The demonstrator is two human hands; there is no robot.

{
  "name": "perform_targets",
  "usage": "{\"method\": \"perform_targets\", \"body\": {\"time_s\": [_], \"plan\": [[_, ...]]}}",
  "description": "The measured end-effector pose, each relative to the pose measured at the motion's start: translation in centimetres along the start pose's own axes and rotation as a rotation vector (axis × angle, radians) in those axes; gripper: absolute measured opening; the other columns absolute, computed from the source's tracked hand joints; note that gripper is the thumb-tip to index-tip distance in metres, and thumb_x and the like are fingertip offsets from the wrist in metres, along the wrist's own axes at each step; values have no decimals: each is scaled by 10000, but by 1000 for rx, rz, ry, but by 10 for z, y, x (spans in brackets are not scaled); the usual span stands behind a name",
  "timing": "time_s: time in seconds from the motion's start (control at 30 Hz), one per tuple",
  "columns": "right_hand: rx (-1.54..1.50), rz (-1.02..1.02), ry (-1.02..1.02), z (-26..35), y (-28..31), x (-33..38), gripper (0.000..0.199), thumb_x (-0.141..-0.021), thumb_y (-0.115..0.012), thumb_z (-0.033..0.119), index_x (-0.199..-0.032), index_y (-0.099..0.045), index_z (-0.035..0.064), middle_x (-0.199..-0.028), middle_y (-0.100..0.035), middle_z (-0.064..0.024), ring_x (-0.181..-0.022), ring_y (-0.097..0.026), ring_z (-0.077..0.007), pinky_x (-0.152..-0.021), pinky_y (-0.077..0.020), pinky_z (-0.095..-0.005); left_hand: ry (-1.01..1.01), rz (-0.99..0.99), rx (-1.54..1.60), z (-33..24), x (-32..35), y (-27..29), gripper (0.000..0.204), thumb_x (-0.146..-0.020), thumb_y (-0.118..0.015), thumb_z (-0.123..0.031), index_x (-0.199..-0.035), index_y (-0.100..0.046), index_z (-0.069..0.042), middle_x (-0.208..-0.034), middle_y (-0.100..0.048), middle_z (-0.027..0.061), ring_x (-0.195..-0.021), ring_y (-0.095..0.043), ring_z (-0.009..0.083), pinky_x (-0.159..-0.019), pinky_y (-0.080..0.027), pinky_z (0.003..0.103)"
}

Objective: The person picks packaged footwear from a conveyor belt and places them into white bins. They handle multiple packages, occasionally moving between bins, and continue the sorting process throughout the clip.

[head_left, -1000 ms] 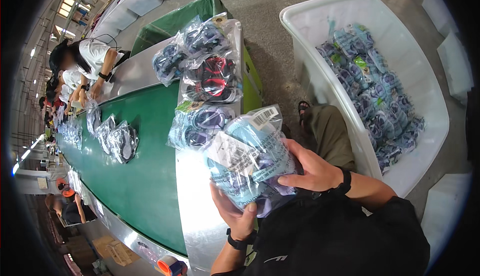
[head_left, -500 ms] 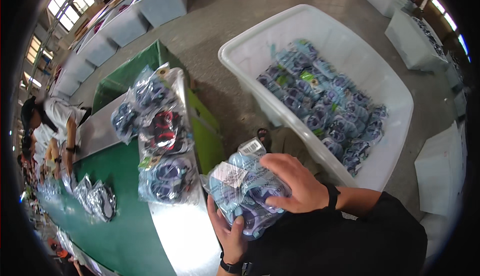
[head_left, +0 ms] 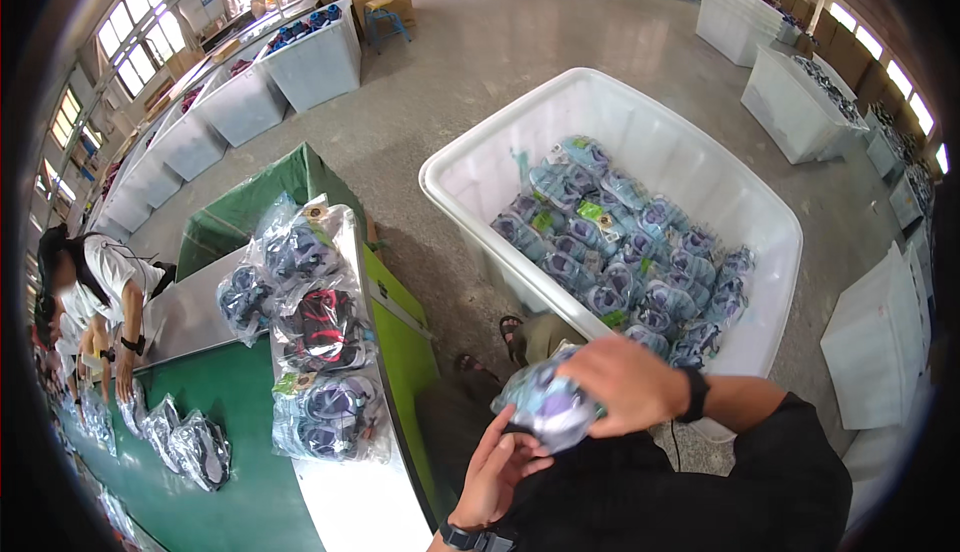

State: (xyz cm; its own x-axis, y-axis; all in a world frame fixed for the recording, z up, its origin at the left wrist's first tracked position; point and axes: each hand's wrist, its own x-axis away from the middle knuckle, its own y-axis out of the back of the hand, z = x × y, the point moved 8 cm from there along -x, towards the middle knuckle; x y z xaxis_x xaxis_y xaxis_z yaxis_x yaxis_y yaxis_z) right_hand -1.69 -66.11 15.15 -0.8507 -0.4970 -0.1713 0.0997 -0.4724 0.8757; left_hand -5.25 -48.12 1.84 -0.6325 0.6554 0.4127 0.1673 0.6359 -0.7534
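Note:
My right hand (head_left: 628, 384) lies on top of a clear plastic bag of blue-grey footwear (head_left: 545, 407), gripping it close to my chest. My left hand (head_left: 497, 472) sits just under the bag, fingers spread and touching its lower edge. A large white tub (head_left: 470, 167) stands on the floor to my right front, holding several similar bagged pairs (head_left: 620, 252). Three more bags (head_left: 315, 327) lie in a row on the metal end of the green conveyor table (head_left: 230, 432) at my left.
Another person (head_left: 100, 292) in a white shirt leans over the conveyor at the far left, near more bags (head_left: 185, 442). White tubs (head_left: 310, 57) line the back wall; others (head_left: 795, 102) stand at the right. My sandalled foot (head_left: 515, 332) shows beside the tub.
My view has swung right, from the conveyor toward the white tub. The bag has moved with my hands away from the table edge, now held lower against my body.

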Motion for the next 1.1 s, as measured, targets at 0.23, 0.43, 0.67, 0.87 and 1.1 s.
{"method": "perform_targets", "body": {"time_s": [0.23,0.43,0.67,0.87,1.1], "plan": [[213,-280,-82,-83,96,-29,657,-650,-792,217,-1242,-560,49,-1107,-619,-151,-1038,-596,-353,-950,-434,-439,-340,-341,-580,-45,48,35,433,-1006,-585,-73,-1418,-482,15,-1096,-623,81,-1017,-635,163,-929,-535,322],[489,-309,-384,-224,56,-75,728,-719,-773,259,-1365,-509,52,-1239,-602,-177,-1175,-575,-359,-1003,-440,-463,-403,-516,-679,-53,94,46,415,-989,-643,-81,-1387,-543,-21,-1066,-629,32,-990,-585,126,-895,-479,283],[-83,-1,-556,-251,-51,-34,641,-841,-741,374,-1341,-556,18,-1192,-624,-210,-1110,-615,-363,-945,-498,-443,-488,-631,-550,-64,156,80,419,-1010,-615,-97,-1405,-508,-9,-1094,-630,48,-1030,-594,148,-941,-495,320],[-170,-5,-492,-205,-102,-9,665,-820,-753,262,-1386,-501,18,-1267,-573,-199,-1176,-550,-355,-1008,-443,-427,-609,-824,-550,-109,197,122,375,-953,-642,-21,-1306,-557,72,-1009,-658,91,-966,-651,175,-893,-524,318],[-244,-385,-518,-220,-133,28,597,-808,-719,76,-1361,-517,-17,-1289,-585,-167,-1206,-564,-298,-1065,-421,-393,-791,-1109,-965,-208,249,211,425,-928,-706,-114,-1308,-589,37,-1096,-668,112,-1076,-618,187,-887,-525,310]]}}
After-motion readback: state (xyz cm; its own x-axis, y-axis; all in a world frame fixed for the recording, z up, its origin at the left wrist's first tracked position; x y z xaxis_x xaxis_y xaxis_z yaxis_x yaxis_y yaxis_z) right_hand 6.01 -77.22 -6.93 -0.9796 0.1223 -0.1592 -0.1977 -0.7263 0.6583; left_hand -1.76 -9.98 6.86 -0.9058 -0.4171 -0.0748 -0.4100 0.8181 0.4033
